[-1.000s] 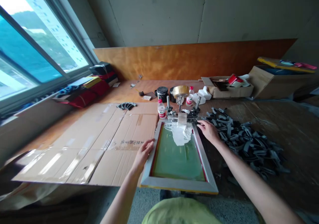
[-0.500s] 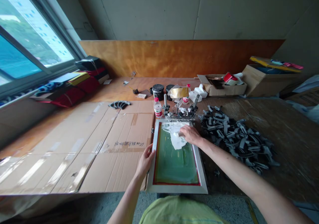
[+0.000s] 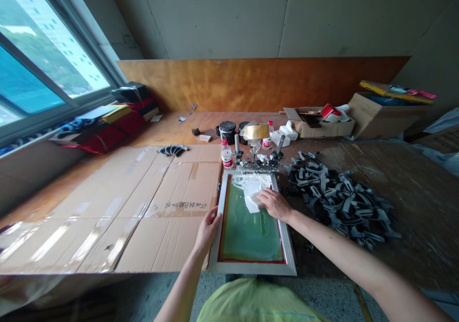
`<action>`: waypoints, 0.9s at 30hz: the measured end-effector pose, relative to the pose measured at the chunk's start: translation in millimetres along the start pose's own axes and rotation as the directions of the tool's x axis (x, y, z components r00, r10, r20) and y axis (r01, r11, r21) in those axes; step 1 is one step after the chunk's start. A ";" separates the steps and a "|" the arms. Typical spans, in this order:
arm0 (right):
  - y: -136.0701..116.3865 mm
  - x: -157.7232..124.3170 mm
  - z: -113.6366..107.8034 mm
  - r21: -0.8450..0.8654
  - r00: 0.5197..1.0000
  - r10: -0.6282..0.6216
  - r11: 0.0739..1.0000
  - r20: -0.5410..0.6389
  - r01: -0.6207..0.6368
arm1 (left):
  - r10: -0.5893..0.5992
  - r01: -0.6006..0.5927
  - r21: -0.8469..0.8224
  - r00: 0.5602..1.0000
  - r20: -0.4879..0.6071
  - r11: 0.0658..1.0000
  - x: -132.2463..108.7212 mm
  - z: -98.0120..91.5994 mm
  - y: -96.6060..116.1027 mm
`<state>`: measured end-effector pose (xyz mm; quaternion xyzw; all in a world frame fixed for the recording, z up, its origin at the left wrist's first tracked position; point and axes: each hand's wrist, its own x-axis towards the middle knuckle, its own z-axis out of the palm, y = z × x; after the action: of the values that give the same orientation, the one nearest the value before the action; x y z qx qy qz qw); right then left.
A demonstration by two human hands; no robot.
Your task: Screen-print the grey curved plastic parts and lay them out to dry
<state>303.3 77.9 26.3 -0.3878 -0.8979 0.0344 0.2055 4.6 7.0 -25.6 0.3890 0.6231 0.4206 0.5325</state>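
left hand gripping screen frame, right hand on squeegee

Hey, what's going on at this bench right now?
A person is at a framed green screen lying flat on the bench. Their left hand grips the frame's left edge, while the right hand presses a small pale scraper into white paste at the far end of the mesh. A heap of grey pieces lies to the right, flattened cardboard to the left.
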 end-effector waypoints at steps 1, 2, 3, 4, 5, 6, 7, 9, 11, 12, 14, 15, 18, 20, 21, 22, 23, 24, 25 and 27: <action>-2.5 -5.5 -0.2 0.007 0.999 -0.031 1.000 0.011 0.031 | -0.006 0.006 -0.008 1.000 -0.007 1.000 -0.7 0.4 1.3; -3.5 -8.2 -2.6 0.025 0.998 -0.047 0.999 0.030 0.046 | -0.014 0.014 -0.015 1.000 -0.012 1.000 -1.5 0.8 3.2; -2.9 -7.1 -6.7 0.052 0.998 -0.042 0.998 0.051 0.039 | -0.022 0.022 -0.021 1.000 -0.015 1.000 -2.5 1.2 5.7; -1.0 -1.6 -11.8 0.083 0.998 -0.011 0.997 0.064 0.006 | -0.031 0.030 -0.024 0.999 -0.017 0.999 -3.8 1.4 8.8; 2.0 8.2 -17.3 0.118 0.997 0.041 0.992 0.070 -0.049 | -0.038 0.037 -0.024 0.999 -0.016 0.999 -5.4 1.2 12.8; 5.8 21.4 -22.5 0.151 0.992 0.105 0.982 0.073 -0.115 | -0.043 0.043 -0.025 0.999 -0.011 0.999 -7.5 0.7 17.7; 10.1 36.5 -27.3 0.176 0.982 0.171 0.967 0.077 -0.182 | -0.045 0.045 -0.030 0.999 0.000 0.999 -9.9 -0.3 23.7; 20.0 66.5 -35.9 0.178 0.953 0.285 0.937 0.101 -0.299 | -0.046 0.048 -0.051 0.998 0.039 0.998 -16.1 -3.6 39.5; 32.5 86.1 -44.4 0.116 0.925 0.366 0.919 0.102 -0.377 | -0.049 0.055 -0.076 0.996 0.077 0.996 -22.5 -7.9 60.4; 40.1 89.4 -48.9 0.079 0.912 0.403 0.909 0.073 -0.408 | -0.048 0.054 -0.075 0.996 0.079 0.996 -24.9 -9.9 72.3; 57.0 82.3 -57.1 0.036 0.873 0.486 0.874 -0.036 -0.485 | -0.027 0.029 -0.043 0.998 0.049 0.999 -26.3 -12.1 98.0; 65.1 72.6 -59.7 0.032 0.837 0.540 0.841 -0.090 -0.539 | 0.000 0.002 -0.042 1.000 0.029 0.999 -24.6 -11.7 111.0; 77.7 30.7 -55.0 0.076 0.736 0.672 0.740 -0.077 -0.668 | 0.163 -0.162 -0.155 0.987 -0.005 0.975 -10.2 -4.5 148.8; 71.2 3.0 -39.9 0.110 0.742 0.670 0.736 0.026 -0.669 | 0.262 -0.263 -0.221 0.964 -0.033 0.939 4.3 2.4 171.6; 64.1 -8.0 -30.1 0.132 0.771 0.632 0.761 0.073 -0.636 | 0.295 -0.299 -0.221 0.954 -0.051 0.928 11.6 5.1 181.6; 55.7 -16.6 -20.0 0.150 0.808 0.580 0.794 0.104 -0.589 | 0.311 -0.318 -0.208 0.948 -0.068 0.925 18.1 7.0 190.1; 47.1 -22.6 -10.7 0.155 0.843 0.524 0.829 0.118 -0.537 | 0.317 -0.328 -0.193 0.945 -0.084 0.925 23.1 8.1 196.5; 39.2 -26.0 -3.0 0.150 0.874 0.469 0.862 0.127 -0.485 | 0.323 -0.337 -0.185 0.941 -0.100 0.923 26.1 8.6 199.9; 32.2 -27.1 2.4 0.136 0.896 0.424 0.888 0.133 -0.440 | 0.334 -0.351 -0.181 0.935 -0.118 0.919 26.6 9.2 199.9; 19.8 -24.3 6.6 0.095 0.911 0.387 0.911 0.141 -0.402 | 0.324 -0.348 -0.177 0.934 -0.147 0.921 19.2 12.7 187.3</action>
<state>329.1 75.1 7.6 -0.5452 -0.8078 0.1531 0.1635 21.6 90.6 142.7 0.4098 0.5310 0.5880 0.4521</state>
